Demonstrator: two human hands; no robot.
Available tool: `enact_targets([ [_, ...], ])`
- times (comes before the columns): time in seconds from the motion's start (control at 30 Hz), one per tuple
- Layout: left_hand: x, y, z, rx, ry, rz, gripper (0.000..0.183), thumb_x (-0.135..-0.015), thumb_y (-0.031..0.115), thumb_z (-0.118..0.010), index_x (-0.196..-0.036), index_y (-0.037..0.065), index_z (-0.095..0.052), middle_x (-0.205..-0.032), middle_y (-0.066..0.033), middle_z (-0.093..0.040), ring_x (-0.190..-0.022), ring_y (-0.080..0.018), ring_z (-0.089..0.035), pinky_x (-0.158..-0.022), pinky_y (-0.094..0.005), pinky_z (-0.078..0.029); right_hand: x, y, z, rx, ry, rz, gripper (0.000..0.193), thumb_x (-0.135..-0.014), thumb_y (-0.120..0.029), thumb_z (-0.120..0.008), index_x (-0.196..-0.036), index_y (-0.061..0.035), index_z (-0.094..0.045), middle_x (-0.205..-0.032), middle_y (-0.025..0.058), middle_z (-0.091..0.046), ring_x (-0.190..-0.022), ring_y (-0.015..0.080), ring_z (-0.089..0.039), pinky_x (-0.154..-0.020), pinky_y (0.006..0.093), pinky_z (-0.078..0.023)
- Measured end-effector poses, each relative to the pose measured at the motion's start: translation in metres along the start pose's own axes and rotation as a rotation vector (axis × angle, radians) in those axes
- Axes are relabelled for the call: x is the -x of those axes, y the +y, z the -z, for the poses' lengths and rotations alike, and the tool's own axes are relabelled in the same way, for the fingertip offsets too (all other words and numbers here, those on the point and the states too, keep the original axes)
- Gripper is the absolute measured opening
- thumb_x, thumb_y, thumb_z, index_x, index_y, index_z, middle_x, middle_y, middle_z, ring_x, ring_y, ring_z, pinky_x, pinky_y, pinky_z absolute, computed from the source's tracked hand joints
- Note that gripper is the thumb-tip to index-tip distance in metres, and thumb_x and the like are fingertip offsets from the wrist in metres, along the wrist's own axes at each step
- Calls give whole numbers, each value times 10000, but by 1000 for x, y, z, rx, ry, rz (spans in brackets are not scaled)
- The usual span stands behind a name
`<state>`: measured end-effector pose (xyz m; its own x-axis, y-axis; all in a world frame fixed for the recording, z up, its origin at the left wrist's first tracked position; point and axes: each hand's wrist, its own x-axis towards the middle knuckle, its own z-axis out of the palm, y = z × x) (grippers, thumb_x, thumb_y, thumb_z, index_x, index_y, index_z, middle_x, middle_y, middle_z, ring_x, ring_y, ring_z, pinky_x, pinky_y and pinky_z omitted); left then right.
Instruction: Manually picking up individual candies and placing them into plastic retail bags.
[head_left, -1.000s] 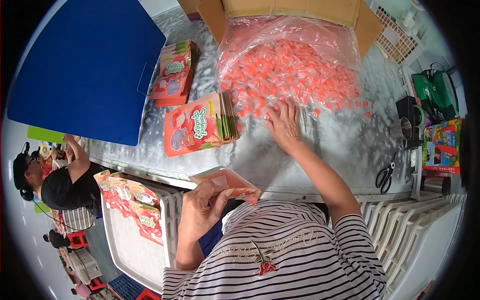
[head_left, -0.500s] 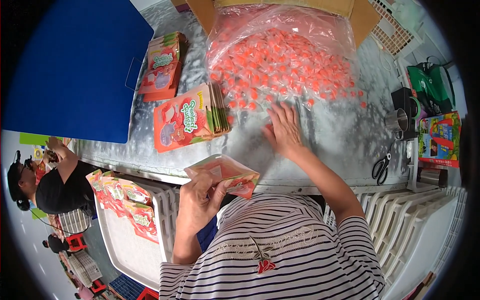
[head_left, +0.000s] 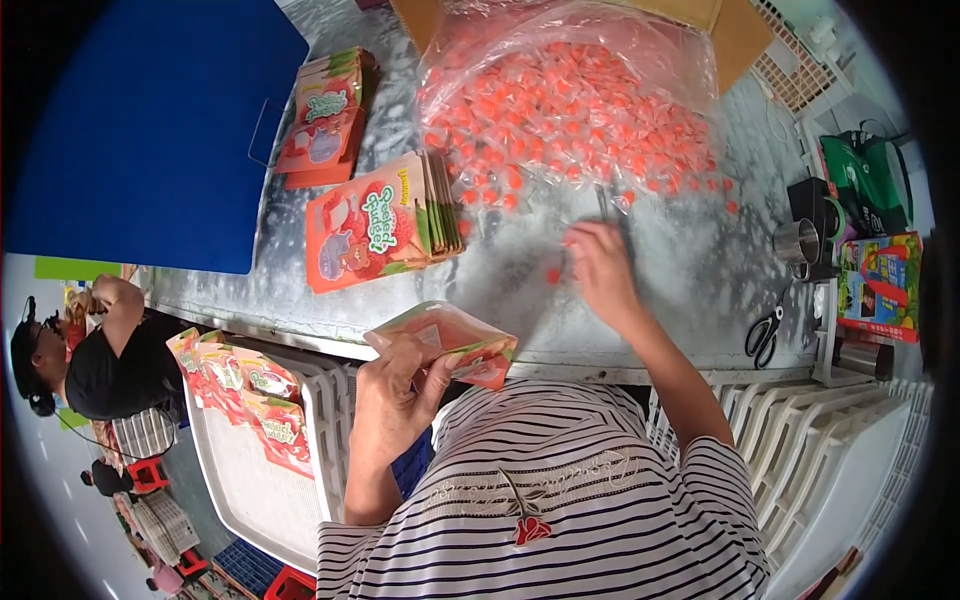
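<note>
- grey mottled table (head_left: 720,310), the widest thing here, lying before the person in a striped shirt; a large blue panel (head_left: 150,130) covers its far left side
- cardboard box (head_left: 735,45) at the far edge of the picture; clear plastic liner (head_left: 680,50) spreads out of it toward the person
- heap of red candies (head_left: 560,110), each in a clear wrapper; part lies under the liner, part loose on the table
- white tray (head_left: 245,490) at the person's left, below table height; filled pouches (head_left: 270,400) lie together at its far end
- near stack of flat pouches (head_left: 365,225), red and printed, left of the heap; a far stack (head_left: 325,115) lies beyond it, beside the blue panel
- left hand (head_left: 400,395), in front of the table's near edge; thumb and fingers are clamped on a single pouch
- right hand (head_left: 603,270), above the table, between the heap and the near edge; its fingers are curled and blurred, so I cannot tell whether they are closed on anything
- single pouch (head_left: 465,335), pinched by its left side, close before the shirt; its panels look spread apart
- black-handled scissors (head_left: 764,338), on the table at the right, well apart from both hands
- lone red candy (head_left: 553,275), just left of the right hand's fingers
</note>
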<state>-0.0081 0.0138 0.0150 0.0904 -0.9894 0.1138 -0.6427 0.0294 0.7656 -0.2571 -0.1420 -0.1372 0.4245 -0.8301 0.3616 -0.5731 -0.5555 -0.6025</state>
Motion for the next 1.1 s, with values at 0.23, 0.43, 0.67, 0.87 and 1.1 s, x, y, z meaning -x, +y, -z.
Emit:
enact_targets([
  [0.23, -5, -1, -1, 4, 23, -2, 127, -833, 91, -703, -811, 0, -617, -661, -108, -569, -533, -212, -586, -503, -300, -446, 40, 38, 36, -396, 240, -480, 357, -940, -202, -559, -1248, -21, -546, -1220, 135, -544, -1149, 254, -507, -971, 342, -401],
  [0.43, -5, 6, -4, -37, 16, -27, 132, -832, 96, -703, -819, -2, -616, -679, -114, -584, -543, -228, -597, -507, -307, -454, 24, -12, 15, 249, 6, -139, 611, -817, -309, -691, -1338, -69, -480, -1408, 176, -394, -1304, 350, -348, -1072, 460, -297],
  [0.67, -3, 5, -4, -36, -14, -44, 124, -826, 96, -709, -827, 1, -628, -688, -112, -587, -535, -234, -592, -496, -316, -454, 5, -19, -13, 202, -20, 132, 459, -750, -266, -725, -1157, -97, -598, -1236, 108, -492, -1204, 320, -417, -1011, 441, -360],
  [0.87, -10, 10, -5, -41, -60, -79, 110, -820, 89, -707, -834, 5, -637, -712, -114, -591, -554, -246, -592, -512, -318, -465, 26, -16, -10, 235, -65, 184, 302, -744, -136, -706, -1037, -102, -645, -1004, 64, -566, -858, 258, -586, -690, 354, -514],
  [1.1, -29, 14, -20, -82, -104, -218, 111, -795, 70, -723, -828, -5, -648, -742, -120, -599, -569, -250, -568, -520, -323, -452, 21, -17, 30, -613, 55, -405, 154, -869, 2, -630, -1023, 3, -632, -966, 17, -656, -756, 65, -596, -611, 220, -483],
])
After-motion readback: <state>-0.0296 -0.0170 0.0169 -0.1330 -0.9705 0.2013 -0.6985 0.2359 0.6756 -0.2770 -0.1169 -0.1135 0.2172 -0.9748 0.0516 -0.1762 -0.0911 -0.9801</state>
